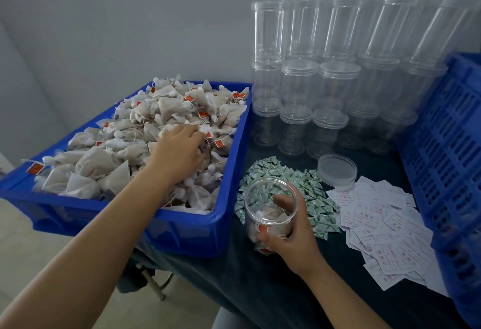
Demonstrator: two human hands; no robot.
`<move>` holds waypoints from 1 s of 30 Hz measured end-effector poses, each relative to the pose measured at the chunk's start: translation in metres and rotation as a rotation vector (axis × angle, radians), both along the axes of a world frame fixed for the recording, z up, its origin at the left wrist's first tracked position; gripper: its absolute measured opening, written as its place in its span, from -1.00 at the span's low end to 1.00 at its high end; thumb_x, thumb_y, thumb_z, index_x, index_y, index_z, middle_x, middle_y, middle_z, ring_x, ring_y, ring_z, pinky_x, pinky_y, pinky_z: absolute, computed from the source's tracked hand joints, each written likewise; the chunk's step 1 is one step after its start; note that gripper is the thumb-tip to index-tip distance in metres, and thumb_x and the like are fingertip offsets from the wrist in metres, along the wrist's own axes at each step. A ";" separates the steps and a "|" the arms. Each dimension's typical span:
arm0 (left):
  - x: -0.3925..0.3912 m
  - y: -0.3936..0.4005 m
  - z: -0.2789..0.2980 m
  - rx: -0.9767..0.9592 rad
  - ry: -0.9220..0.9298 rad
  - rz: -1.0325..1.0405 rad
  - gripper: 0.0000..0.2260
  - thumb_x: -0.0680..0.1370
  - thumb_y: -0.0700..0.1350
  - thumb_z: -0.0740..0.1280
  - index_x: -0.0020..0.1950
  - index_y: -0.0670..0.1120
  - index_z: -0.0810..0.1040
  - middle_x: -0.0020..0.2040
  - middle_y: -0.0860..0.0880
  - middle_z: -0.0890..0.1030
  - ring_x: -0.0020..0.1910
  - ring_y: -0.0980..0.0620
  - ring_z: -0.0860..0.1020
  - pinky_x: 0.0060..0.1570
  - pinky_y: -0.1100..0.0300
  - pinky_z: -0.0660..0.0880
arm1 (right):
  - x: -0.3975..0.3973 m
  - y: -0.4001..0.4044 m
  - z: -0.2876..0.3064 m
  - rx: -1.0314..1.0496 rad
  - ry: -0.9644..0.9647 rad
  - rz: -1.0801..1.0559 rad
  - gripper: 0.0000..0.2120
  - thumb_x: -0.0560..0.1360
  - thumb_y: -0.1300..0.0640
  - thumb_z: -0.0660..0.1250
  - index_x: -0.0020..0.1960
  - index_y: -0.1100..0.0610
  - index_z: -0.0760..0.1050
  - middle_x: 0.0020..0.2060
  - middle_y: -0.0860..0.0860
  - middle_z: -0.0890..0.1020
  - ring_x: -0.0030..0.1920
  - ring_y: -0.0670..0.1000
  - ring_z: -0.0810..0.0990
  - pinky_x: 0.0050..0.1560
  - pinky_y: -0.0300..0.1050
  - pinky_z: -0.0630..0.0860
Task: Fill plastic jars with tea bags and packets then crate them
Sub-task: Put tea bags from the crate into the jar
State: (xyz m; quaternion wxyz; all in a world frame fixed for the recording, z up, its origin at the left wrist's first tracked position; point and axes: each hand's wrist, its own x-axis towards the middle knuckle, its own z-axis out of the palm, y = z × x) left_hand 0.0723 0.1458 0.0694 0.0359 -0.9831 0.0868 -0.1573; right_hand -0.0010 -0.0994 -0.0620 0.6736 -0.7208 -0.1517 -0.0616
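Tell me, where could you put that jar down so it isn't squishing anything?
Bare dark tablecloth shows near the front edge, between the blue tray and the white slips. Farther back it is crowded: green packets, a loose lid, stacked empty jars.

The left hand (179,146) reaches into the blue tray (182,235), fingers curled down among the heaped tea bags (145,133). The right hand (289,235) grips an open jar (269,211) partly filled with tea bags. Just beyond it lie green packets (294,180), a loose lid (337,169) and, to its right, white slips (385,227); farther back stand stacked empty jars (335,73).
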 end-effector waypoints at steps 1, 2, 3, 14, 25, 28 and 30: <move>0.001 0.005 -0.007 0.014 -0.008 0.009 -0.68 0.56 -0.06 0.25 0.31 -0.04 0.48 0.35 -0.04 0.42 0.39 -0.06 0.29 0.35 0.03 0.25 | 0.000 0.000 0.000 0.007 0.001 0.005 -0.11 0.13 -0.10 0.60 0.27 -0.62 0.23 0.26 -0.09 0.47 0.17 -0.31 0.53 -0.12 -0.44 0.55; 0.003 0.009 -0.011 0.019 -0.041 0.009 -0.68 0.55 -0.08 0.26 0.30 -0.03 0.50 0.36 -0.06 0.41 0.41 -0.09 0.26 0.38 0.03 0.18 | 0.000 -0.001 0.000 0.007 -0.001 0.005 -0.10 0.12 -0.09 0.61 0.26 -0.62 0.23 0.26 -0.08 0.47 0.16 -0.32 0.53 -0.14 -0.44 0.55; 0.005 0.010 -0.013 0.014 -0.084 0.015 -0.70 0.54 -0.10 0.28 0.28 -0.04 0.53 0.37 -0.10 0.41 0.42 -0.12 0.24 0.39 0.01 0.14 | 0.000 -0.001 -0.001 0.000 -0.006 0.001 -0.10 0.12 -0.10 0.61 0.26 -0.63 0.23 0.26 -0.09 0.47 0.17 -0.32 0.53 -0.13 -0.44 0.55; 0.007 0.007 -0.011 -0.253 -0.180 0.256 -0.74 0.54 -0.29 0.28 0.22 -0.24 0.48 0.32 -0.20 0.39 0.26 -0.19 0.36 0.14 -0.01 0.44 | 0.000 -0.001 -0.001 -0.023 -0.044 -0.011 -0.11 0.11 -0.15 0.57 0.26 -0.65 0.19 0.24 -0.13 0.48 0.18 -0.31 0.52 0.01 -0.42 0.51; 0.003 0.011 -0.008 -0.247 -0.211 0.348 -0.85 0.56 -0.23 0.26 0.09 -0.21 0.55 -0.03 -0.19 0.57 -0.06 -0.18 0.54 -0.22 0.09 0.36 | 0.001 -0.001 -0.003 -0.008 -0.066 -0.014 -0.11 0.10 -0.15 0.59 0.25 -0.64 0.21 0.24 -0.14 0.49 0.17 -0.32 0.53 0.01 -0.44 0.50; 0.000 0.011 -0.008 -0.294 -0.276 0.307 -0.80 0.57 -0.09 0.31 0.11 -0.17 0.54 0.01 -0.15 0.57 -0.07 -0.17 0.56 -0.23 0.04 0.40 | 0.001 0.000 -0.003 0.008 -0.058 -0.003 -0.10 0.10 -0.12 0.60 0.25 -0.64 0.22 0.24 -0.12 0.48 0.16 -0.32 0.53 -0.02 -0.44 0.51; -0.002 0.009 -0.008 -0.328 -0.343 0.232 -0.81 0.56 -0.06 0.33 0.06 -0.17 0.54 0.05 -0.12 0.55 -0.09 -0.17 0.56 -0.26 0.02 0.44 | 0.001 -0.001 -0.004 0.011 -0.059 -0.001 -0.10 0.10 -0.11 0.60 0.25 -0.63 0.23 0.24 -0.11 0.48 0.16 -0.32 0.53 -0.04 -0.45 0.51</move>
